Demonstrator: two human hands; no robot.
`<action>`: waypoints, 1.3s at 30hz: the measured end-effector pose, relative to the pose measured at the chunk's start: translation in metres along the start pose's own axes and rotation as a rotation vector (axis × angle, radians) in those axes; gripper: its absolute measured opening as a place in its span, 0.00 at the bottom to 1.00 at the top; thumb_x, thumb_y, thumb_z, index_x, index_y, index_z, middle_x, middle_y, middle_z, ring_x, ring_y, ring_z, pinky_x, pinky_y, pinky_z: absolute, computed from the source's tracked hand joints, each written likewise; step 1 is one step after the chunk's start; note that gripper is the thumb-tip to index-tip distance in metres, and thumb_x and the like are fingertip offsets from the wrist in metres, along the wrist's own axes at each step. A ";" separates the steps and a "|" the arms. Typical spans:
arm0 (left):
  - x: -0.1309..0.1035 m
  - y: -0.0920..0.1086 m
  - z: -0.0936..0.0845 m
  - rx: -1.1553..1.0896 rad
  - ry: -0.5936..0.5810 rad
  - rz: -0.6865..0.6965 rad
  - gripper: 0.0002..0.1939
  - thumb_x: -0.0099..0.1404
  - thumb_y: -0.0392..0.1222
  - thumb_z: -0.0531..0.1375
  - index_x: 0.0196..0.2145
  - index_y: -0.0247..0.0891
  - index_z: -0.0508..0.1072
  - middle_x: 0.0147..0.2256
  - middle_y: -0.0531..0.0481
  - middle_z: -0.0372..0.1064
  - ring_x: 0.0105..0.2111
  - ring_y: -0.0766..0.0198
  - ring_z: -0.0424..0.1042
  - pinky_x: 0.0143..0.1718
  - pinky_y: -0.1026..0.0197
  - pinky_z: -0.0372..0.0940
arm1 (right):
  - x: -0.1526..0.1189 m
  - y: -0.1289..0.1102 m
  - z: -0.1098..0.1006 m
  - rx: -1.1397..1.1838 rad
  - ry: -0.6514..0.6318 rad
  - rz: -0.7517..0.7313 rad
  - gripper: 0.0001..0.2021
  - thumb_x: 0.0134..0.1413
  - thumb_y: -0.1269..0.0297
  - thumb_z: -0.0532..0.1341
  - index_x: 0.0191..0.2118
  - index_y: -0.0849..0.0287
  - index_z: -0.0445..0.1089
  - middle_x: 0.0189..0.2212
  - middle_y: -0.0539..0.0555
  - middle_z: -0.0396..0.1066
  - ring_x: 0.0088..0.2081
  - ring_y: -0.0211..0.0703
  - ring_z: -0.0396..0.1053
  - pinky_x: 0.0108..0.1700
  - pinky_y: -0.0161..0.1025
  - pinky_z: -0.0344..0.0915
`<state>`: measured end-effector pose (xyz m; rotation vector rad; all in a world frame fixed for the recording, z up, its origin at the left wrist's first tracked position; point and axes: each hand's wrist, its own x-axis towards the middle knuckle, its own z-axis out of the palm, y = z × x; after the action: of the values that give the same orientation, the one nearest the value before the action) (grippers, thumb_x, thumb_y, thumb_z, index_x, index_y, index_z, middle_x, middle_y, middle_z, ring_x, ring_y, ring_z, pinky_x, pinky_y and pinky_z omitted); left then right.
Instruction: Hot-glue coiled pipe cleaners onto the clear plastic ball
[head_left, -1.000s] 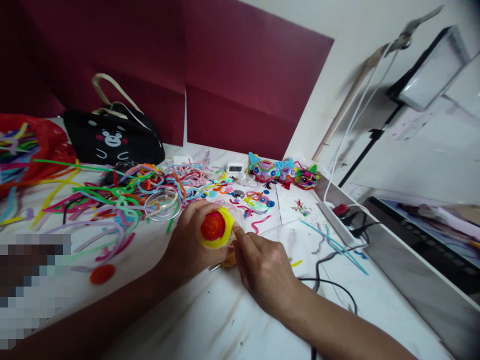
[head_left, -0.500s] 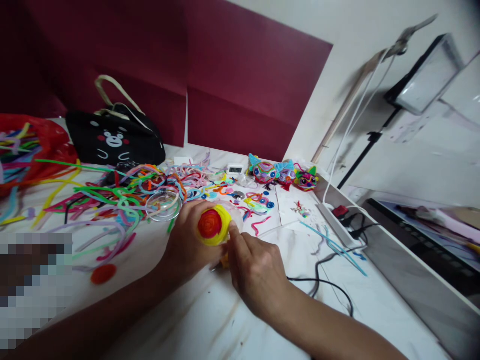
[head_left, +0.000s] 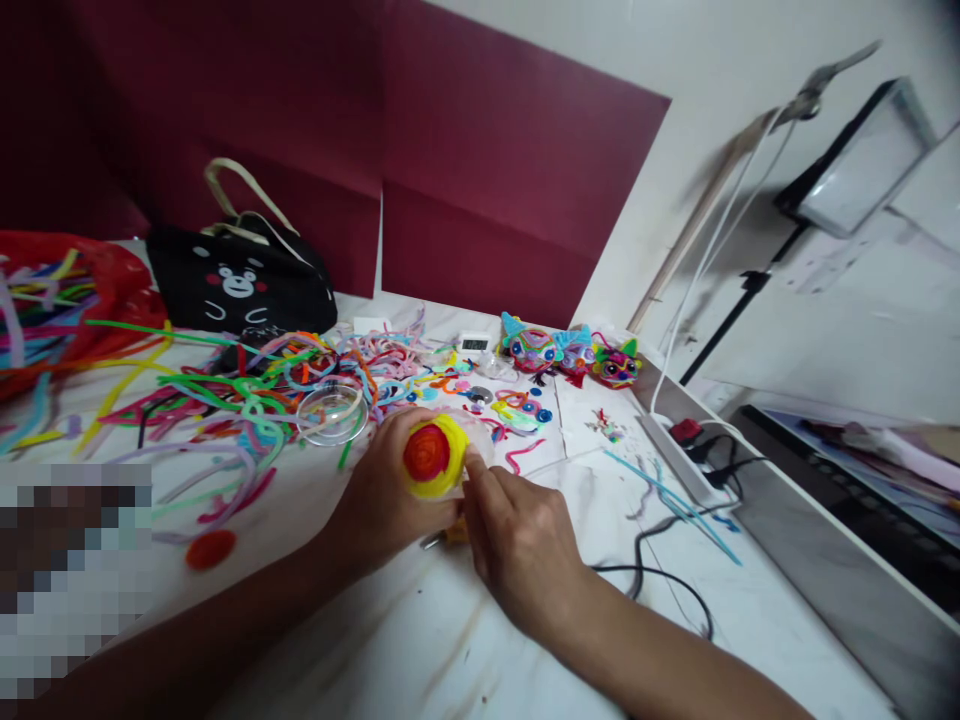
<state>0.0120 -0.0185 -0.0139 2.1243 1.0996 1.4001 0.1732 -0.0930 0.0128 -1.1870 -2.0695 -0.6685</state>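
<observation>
Curling around a round yellow-and-red soft-looking piece (head_left: 435, 457), the left hand (head_left: 390, 495) is holding it from the left side, with its fingers bent and standing apart by about the width of this piece. The right hand (head_left: 529, 535) is closing its outer fingers inward, while its index fingertip is touching the right edge of the piece; whether its thumb is also gripping, I cannot tell, because the hand is covering it.

Compared with the frame before, the whole view is sitting a little more to the right and lower, but both hands are keeping the same hold. Below them, a yellow-orange object with a metal tip (head_left: 457, 530) is showing more clearly now; it is lying near the hands, above the white marble-patterned table (head_left: 420, 640).

The piece itself is facing the camera, between the two hands. A bright yellow outer ring is surrounding a smaller red-orange centre, which is looking like a wound coil. Around the right side of the ring, a thin translucent material is sticking out.
</observation>
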 end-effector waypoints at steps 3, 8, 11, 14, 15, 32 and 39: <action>-0.002 0.000 -0.001 0.003 -0.013 0.062 0.38 0.47 0.40 0.72 0.55 0.40 0.63 0.55 0.37 0.69 0.56 0.42 0.73 0.58 0.39 0.70 | -0.003 0.003 -0.001 0.027 0.008 0.004 0.17 0.68 0.77 0.50 0.56 0.73 0.68 0.25 0.54 0.75 0.22 0.44 0.71 0.23 0.39 0.63; -0.003 -0.003 -0.001 0.047 -0.009 0.144 0.38 0.49 0.38 0.70 0.57 0.41 0.61 0.56 0.37 0.70 0.57 0.42 0.72 0.59 0.38 0.70 | -0.008 0.009 -0.002 0.075 0.014 -0.001 0.22 0.69 0.75 0.50 0.65 0.73 0.60 0.26 0.55 0.75 0.23 0.45 0.71 0.24 0.38 0.65; -0.004 -0.003 -0.002 0.071 0.014 0.176 0.37 0.51 0.39 0.70 0.56 0.42 0.62 0.55 0.38 0.70 0.57 0.43 0.73 0.59 0.40 0.70 | -0.010 0.010 -0.003 0.107 -0.007 0.019 0.22 0.69 0.74 0.50 0.65 0.73 0.61 0.26 0.55 0.74 0.23 0.44 0.70 0.24 0.37 0.65; -0.004 -0.003 -0.002 0.087 0.027 0.173 0.37 0.51 0.40 0.71 0.56 0.42 0.62 0.55 0.39 0.71 0.57 0.43 0.73 0.60 0.40 0.70 | -0.011 0.011 -0.004 0.180 -0.026 0.056 0.20 0.70 0.74 0.51 0.63 0.72 0.64 0.28 0.57 0.76 0.25 0.45 0.73 0.27 0.37 0.70; -0.004 -0.003 -0.002 0.089 0.031 0.179 0.37 0.51 0.41 0.71 0.56 0.42 0.62 0.54 0.39 0.71 0.57 0.43 0.73 0.60 0.40 0.70 | -0.011 0.011 -0.004 0.201 -0.023 0.062 0.19 0.70 0.74 0.51 0.61 0.73 0.65 0.29 0.58 0.77 0.27 0.45 0.75 0.29 0.38 0.72; -0.003 -0.006 -0.002 0.112 0.089 0.286 0.36 0.50 0.42 0.71 0.55 0.46 0.63 0.53 0.42 0.69 0.54 0.43 0.74 0.57 0.42 0.72 | -0.016 0.005 -0.007 0.168 0.005 0.029 0.20 0.71 0.74 0.50 0.62 0.76 0.64 0.25 0.57 0.75 0.22 0.47 0.71 0.24 0.40 0.69; -0.002 -0.008 0.002 0.191 0.129 0.423 0.34 0.56 0.44 0.71 0.56 0.44 0.61 0.55 0.38 0.65 0.56 0.43 0.72 0.57 0.43 0.72 | -0.022 0.012 -0.017 0.334 -0.053 0.114 0.17 0.68 0.75 0.54 0.58 0.77 0.69 0.31 0.62 0.79 0.30 0.48 0.79 0.32 0.41 0.77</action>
<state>0.0105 -0.0148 -0.0210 2.5447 0.8913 1.6945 0.1968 -0.1115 0.0091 -1.1264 -2.0398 -0.2280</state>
